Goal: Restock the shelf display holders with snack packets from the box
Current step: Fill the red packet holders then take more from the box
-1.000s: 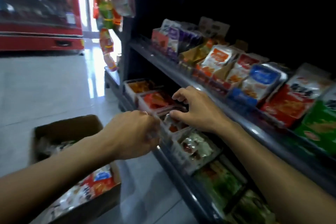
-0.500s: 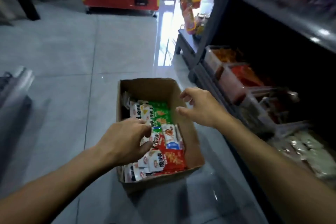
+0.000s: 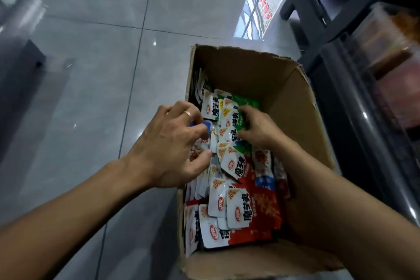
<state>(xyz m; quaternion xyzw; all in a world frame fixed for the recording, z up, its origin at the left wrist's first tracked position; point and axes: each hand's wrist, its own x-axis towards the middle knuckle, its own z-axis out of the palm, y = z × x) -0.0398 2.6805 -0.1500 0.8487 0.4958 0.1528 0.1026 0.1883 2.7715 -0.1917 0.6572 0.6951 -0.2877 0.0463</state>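
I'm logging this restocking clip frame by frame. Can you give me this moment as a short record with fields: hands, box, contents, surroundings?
left hand: over the box's left side, fingers curled round small packets
right hand: inside the box, fingers curled down onto green packets; a firm grasp cannot be told
box: cardboard box on the tiled floor, open-topped
contents: many small white-cornered packets, red packets near, green ones further in
surroundings: shelf holders to the right, blurred
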